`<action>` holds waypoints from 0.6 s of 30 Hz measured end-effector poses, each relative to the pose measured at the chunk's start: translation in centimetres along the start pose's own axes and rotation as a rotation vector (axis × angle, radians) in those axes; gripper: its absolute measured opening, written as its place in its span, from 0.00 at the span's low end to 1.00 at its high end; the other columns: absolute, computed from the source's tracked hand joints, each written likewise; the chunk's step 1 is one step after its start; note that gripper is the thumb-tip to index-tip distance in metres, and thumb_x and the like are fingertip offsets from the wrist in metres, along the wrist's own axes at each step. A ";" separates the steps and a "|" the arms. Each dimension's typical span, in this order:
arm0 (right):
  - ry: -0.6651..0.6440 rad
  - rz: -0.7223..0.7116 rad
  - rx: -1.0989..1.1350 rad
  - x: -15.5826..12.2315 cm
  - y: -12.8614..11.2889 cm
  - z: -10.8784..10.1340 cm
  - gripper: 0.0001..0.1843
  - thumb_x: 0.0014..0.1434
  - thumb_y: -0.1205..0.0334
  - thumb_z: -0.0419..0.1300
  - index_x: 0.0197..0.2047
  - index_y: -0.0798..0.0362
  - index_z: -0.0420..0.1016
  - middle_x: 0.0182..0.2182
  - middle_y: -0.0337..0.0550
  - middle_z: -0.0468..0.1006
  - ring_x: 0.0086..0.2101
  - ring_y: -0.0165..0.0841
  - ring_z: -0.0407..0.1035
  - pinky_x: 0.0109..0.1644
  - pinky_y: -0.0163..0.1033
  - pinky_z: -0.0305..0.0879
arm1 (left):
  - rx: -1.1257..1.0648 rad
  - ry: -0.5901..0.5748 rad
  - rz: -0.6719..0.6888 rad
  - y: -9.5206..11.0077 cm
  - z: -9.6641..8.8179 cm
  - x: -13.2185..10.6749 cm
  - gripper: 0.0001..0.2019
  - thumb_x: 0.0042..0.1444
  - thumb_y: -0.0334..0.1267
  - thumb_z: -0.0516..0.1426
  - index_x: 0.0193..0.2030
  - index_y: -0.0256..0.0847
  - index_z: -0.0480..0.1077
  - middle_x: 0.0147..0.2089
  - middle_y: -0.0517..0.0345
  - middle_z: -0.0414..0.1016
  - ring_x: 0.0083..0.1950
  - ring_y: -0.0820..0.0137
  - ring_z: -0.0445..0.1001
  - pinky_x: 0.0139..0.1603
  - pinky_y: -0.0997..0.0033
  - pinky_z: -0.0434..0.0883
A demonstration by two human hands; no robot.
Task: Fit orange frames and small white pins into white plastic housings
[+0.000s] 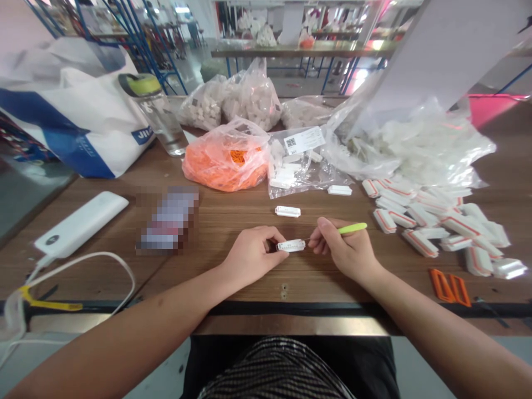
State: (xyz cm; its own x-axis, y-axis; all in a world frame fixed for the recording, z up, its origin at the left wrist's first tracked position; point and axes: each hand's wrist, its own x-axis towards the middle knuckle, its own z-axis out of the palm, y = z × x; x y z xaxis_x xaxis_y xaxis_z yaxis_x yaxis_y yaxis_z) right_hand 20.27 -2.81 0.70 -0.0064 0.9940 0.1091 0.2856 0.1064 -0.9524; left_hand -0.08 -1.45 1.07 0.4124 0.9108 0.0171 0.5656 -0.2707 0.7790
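Observation:
My left hand (253, 252) pinches a small white plastic case (291, 245) by its left end, just above the tabletop. Printed marks show on its upper face. In my right hand (347, 246) is a thin tool with a yellow-green handle (352, 228), held like a pen. Its narrow tip points at the right end of the case; whether the two touch I cannot tell. Another white piece (287, 211) lies flat just beyond my hands, and one more white piece (339, 190) rests farther back.
A pile of white cases with orange edging (449, 216) and two orange frames (450, 286) lie at right. Behind are an orange-filled bag (226, 158) and a clear labelled bag (305, 160). At left are a bottle (160, 116), a white power bank (81, 224) with cable, and a blurred-out object (168, 219).

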 end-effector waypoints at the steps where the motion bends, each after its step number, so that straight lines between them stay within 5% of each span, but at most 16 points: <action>1: 0.001 0.005 0.001 0.0 0.0 0.0 0.24 0.63 0.51 0.52 0.22 0.56 0.73 0.18 0.42 0.75 0.17 0.26 0.69 0.20 0.30 0.64 | -0.001 -0.002 -0.002 0.0 0.0 0.0 0.03 0.48 0.33 0.63 0.32 0.41 0.75 0.24 0.65 0.70 0.23 0.77 0.63 0.28 0.75 0.62; 18: -0.034 -0.037 -0.062 -0.1 0.2 0.1 0.24 0.64 0.50 0.52 0.22 0.55 0.72 0.18 0.41 0.75 0.18 0.26 0.69 0.22 0.30 0.65 | 0.008 -0.010 0.006 0.0 0.0 0.0 0.04 0.49 0.34 0.63 0.33 0.42 0.76 0.24 0.65 0.69 0.23 0.76 0.64 0.29 0.74 0.62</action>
State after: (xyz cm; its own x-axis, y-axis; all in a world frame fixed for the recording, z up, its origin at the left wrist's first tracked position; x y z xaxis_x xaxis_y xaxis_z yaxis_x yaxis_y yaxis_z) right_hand 20.29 -2.84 0.45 -0.0502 0.9898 0.1333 0.3435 0.1424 -0.9283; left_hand -0.08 -1.43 1.05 0.4226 0.9062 0.0155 0.5691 -0.2786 0.7736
